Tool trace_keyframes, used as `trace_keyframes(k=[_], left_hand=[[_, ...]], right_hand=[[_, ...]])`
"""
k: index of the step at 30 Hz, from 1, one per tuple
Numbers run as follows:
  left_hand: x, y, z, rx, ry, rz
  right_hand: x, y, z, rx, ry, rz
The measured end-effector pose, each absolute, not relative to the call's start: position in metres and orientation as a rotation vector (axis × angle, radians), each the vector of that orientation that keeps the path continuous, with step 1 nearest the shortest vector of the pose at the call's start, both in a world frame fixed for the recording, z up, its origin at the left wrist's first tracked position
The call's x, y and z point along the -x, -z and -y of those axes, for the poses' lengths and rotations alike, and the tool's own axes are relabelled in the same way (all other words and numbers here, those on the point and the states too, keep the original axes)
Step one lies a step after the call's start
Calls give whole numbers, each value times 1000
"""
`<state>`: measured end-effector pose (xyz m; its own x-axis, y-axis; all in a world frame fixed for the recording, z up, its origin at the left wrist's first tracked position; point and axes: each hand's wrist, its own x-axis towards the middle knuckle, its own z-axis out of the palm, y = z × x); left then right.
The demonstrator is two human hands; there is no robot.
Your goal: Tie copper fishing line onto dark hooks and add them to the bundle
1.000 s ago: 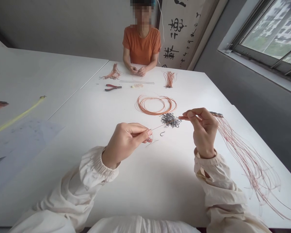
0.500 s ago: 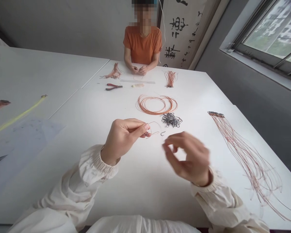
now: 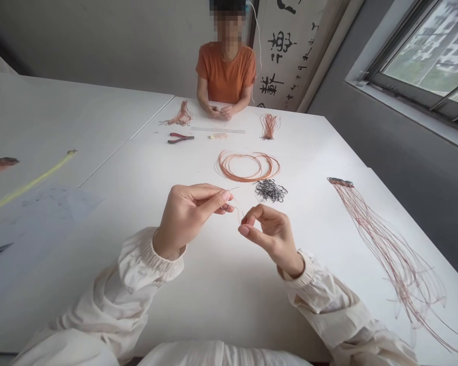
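Moved since the earlier frames: the right hand (image 3: 275,234), formerly farther right in the frame, has come in toward the left hand (image 3: 191,213) near the centre. The left hand is closed in a pinch, thumb against forefinger, on a thin line (image 3: 238,204); a small curved metal piece (image 3: 225,206) shows at its fingertips. The right hand has thumb and forefinger brought close at the lower part of the line, its other fingers curled; whether the two tips press on the line cannot be told. The hands are near each other but apart, above the white table (image 3: 221,295).

Just beyond, right of centre, lies a heap of dark hooks (image 3: 270,190), with a coil of orange line (image 3: 248,179) beside its far edge. At the right of the frame, a long bundle of reddish lines (image 3: 370,229) fans toward the lower right from a dark cluster of hooks at its upper end. Top centre: a person in an orange shirt (image 3: 226,76), hands together at the table's far edge; in front lie pliers (image 3: 180,138), a clear ruler (image 3: 218,130) and two shorter bundles, one at left (image 3: 181,117), one at right (image 3: 268,126). Left of the frame: a yellow strand (image 3: 34,180).
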<state>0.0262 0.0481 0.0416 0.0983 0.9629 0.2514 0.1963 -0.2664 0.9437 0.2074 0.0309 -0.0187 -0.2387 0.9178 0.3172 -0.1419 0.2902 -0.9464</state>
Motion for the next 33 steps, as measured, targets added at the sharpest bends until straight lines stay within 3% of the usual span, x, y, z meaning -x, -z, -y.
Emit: trace_keyframes(k=[5, 9, 18, 24, 27, 33], left_hand=[[-21, -48, -50, -1568, -1291, -1192], [-18, -49, -52, -1536, -1345, -1164], [-21, -51, -41, -1523, -1378, -1021], [-19, -52, -42, -1488, -1330, -1045], [-20, -51, -43, -1490, -1297, -1077], [-23, -46, -44, -1557, -1157, -1104]], right_hand=[[-229, 12, -41, 822, -1280, 1511], [-243, 6, -46, 599, -1288, 1522], [-240, 24, -60, 344, -1831, 1118], [-222, 45, -64, 417, -2093, 1195], [-218, 40, -62, 575, -1881, 1293], [-223, 17, -47, 833, -804, 1245]])
